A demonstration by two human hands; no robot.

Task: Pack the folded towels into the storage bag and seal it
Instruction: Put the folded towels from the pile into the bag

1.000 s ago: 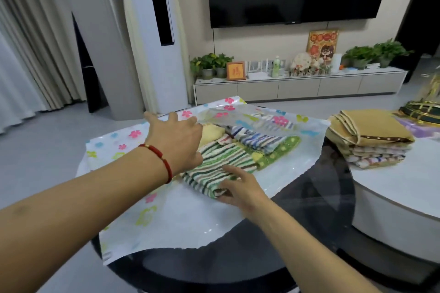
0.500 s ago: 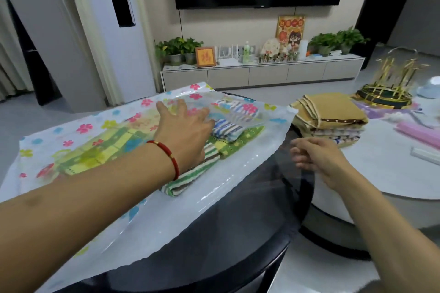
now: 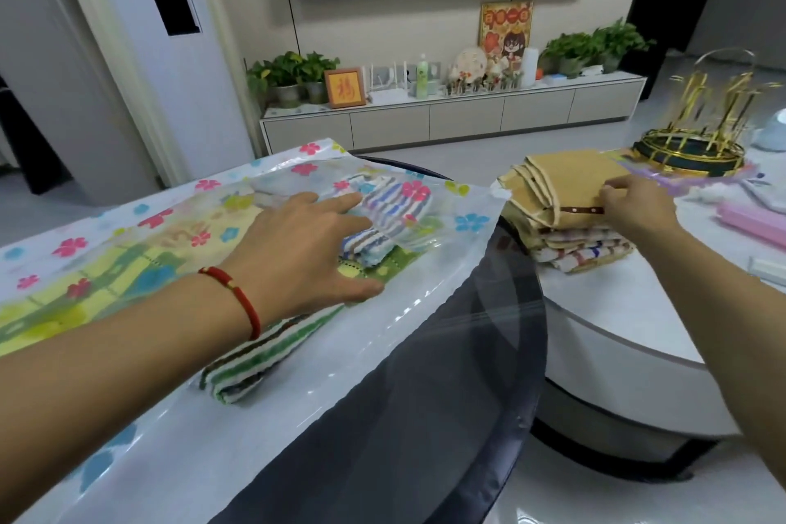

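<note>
A clear storage bag (image 3: 425,311) printed with flowers lies flat on the round black glass table (image 3: 446,417). Folded towels sit at its mouth: a green striped towel (image 3: 255,366), a blue striped towel (image 3: 383,221) and a green checked towel (image 3: 395,264). My left hand (image 3: 306,251), a red cord at its wrist, rests flat and spread on these towels, fingertips at the bag's upper film. To the right a stack of folded towels has a tan towel (image 3: 565,183) on top of striped towels (image 3: 582,251). My right hand (image 3: 638,204) curls its fingers onto the tan towel's near right edge.
The stack stands on a lower white round table (image 3: 616,311) touching the black one. A gold wire rack (image 3: 697,132) and a pink box (image 3: 753,221) sit further right. A TV cabinet (image 3: 468,119) with plants lines the far wall.
My right hand left the green striped towel and travelled right to the tan towel on the stack. My left hand stayed on the towels in the bag. The view swung right.
</note>
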